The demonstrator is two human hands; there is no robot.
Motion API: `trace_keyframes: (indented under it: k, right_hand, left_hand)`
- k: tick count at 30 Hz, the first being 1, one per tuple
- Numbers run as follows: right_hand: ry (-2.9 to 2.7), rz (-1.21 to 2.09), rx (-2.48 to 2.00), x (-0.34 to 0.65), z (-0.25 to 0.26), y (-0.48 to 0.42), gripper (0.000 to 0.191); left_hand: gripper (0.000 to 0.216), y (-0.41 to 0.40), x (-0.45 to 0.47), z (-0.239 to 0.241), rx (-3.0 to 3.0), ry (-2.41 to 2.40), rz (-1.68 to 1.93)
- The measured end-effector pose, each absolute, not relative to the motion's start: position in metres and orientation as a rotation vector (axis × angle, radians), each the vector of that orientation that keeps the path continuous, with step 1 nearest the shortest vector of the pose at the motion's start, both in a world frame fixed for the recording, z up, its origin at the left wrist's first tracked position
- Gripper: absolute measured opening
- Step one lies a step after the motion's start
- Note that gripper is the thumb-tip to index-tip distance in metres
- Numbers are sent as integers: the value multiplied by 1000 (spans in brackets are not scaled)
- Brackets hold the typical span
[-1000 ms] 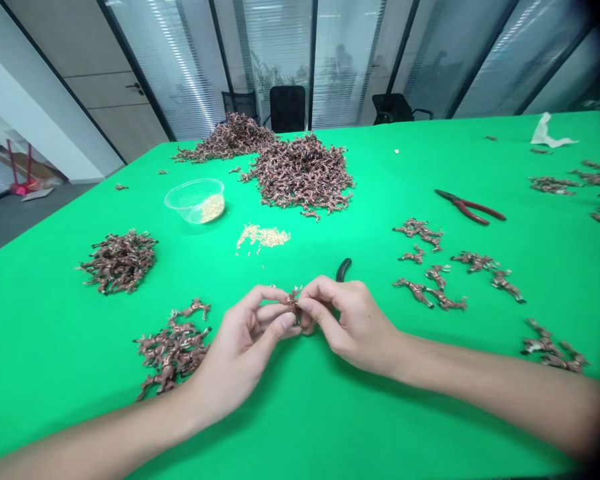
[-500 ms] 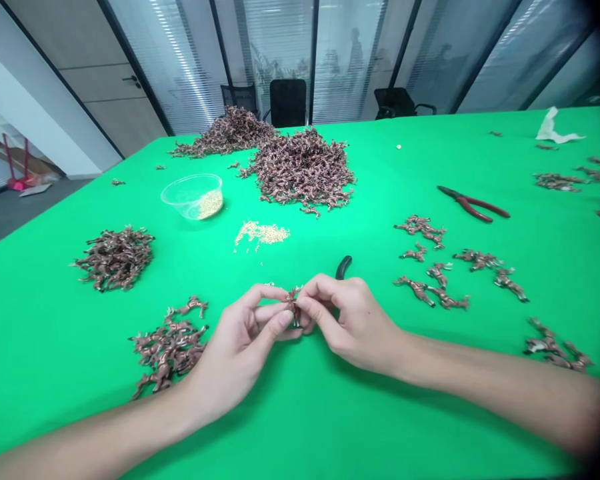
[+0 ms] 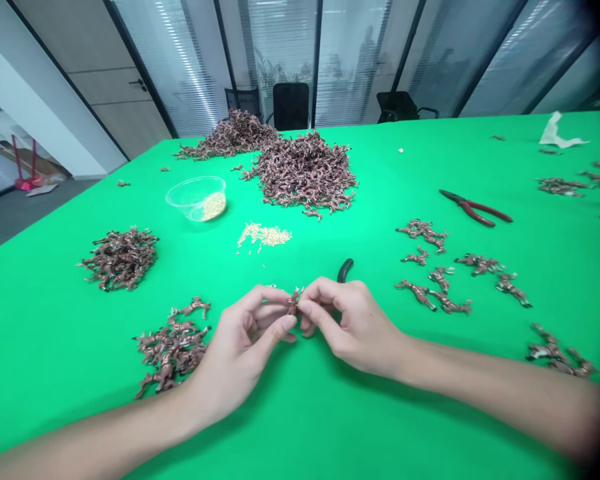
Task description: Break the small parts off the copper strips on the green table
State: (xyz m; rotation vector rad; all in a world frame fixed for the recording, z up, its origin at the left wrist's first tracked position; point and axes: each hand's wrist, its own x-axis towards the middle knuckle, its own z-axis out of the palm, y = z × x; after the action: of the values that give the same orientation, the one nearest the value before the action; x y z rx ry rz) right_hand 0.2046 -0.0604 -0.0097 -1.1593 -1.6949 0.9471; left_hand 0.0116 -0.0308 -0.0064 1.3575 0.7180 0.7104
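Note:
Between my two hands is a small brown deer figurine (image 3: 294, 303) with pale antlers, mostly covered by fingers. My left hand (image 3: 250, 340) is closed on it, thumb below and forefinger above. From the other side, the thumb and forefinger of my right hand (image 3: 353, 320) pinch at its head; whether a tiny piece is also between them I cannot make out. A black curved tool handle (image 3: 345, 270) sticks out behind my right hand, the rest hidden. Beside my left wrist lies a loose pile of deer figurines (image 3: 173, 350).
Small golden pieces (image 3: 265, 235) lie spread on the green table (image 3: 300, 427); more fill part of a clear plastic bowl (image 3: 196, 199). Large figurine heaps (image 3: 307, 170) stand at the back. Red-handled pliers (image 3: 475, 208) and several figurines (image 3: 423, 231) lie to the right, a smaller heap (image 3: 120, 259) at left.
My left fingers have shifted slightly around the deer figurine, which now shows less of its legs and seems tilted. The whole view has moved a little; my right hand keeps its pinch.

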Motion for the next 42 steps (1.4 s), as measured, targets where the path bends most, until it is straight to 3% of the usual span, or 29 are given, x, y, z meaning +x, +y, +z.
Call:
trace_keyframes:
  k: [32, 42]
  right_hand:
    - [-1666, 1024, -1140, 202, -10, -61, 15]
    - [-1800, 810, -1190, 201, -12, -64, 13]
  left_hand:
    - [19, -32, 11, -6, 1342, 687, 712]
    - [20, -33, 9, -6, 1367, 745, 709]
